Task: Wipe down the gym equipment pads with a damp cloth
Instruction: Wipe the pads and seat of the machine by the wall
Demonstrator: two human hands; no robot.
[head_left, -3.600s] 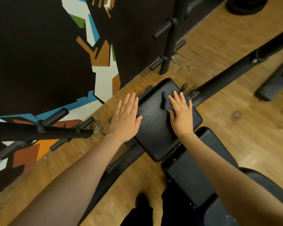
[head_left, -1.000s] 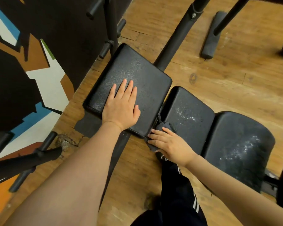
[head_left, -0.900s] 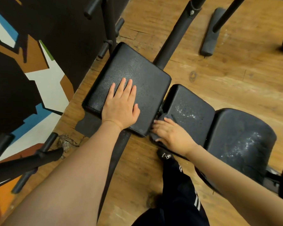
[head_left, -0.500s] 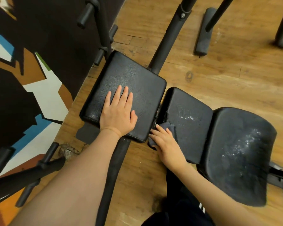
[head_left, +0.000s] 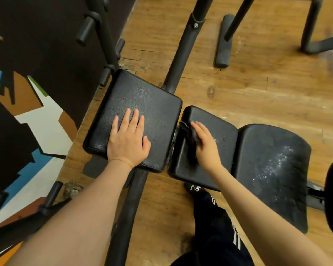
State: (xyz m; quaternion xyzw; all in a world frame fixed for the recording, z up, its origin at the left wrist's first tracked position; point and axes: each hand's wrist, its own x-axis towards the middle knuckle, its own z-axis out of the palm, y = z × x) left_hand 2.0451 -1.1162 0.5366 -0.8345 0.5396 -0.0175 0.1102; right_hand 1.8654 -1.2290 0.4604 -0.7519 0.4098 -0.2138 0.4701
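Cloth: dark cloth (head_left: 190, 134) lies bunched on the left edge of the middle pad (head_left: 215, 131), under the right hand; half a second ago it sat lower, at that pad's near left corner.
Right hand: right hand (head_left: 206, 144) lies on top of the cloth, fingers (head_left: 197, 126) straight and close together, pressing it down onto the pad rather than pinching it.
Middle pad: a few pale specks show just right of the hand; the left strip where the cloth is looks darker.
Left pad: square pad (head_left: 142, 112) carries the left hand (head_left: 128, 139), palm flat, fingers slightly spread, thumb out; same place as a second ago, so it looks like a brace only.
Right pad: curved pad (head_left: 273, 169) has a wide scatter of white specks, apparently untouched.
Change: 3.6 s ago the cloth was on the square pad; now it works along the middle pad's edge, moving away from the person.
Judgement: square pad probably done, middle pad just begun, curved pad left. Task is roughly a third along.
Surroundings: bench frame tube (head_left: 183, 52) runs up over the wooden floor (head_left: 258, 89); painted wall (head_left: 37, 112) at left; the person's dark trouser leg (head_left: 215, 227) below.
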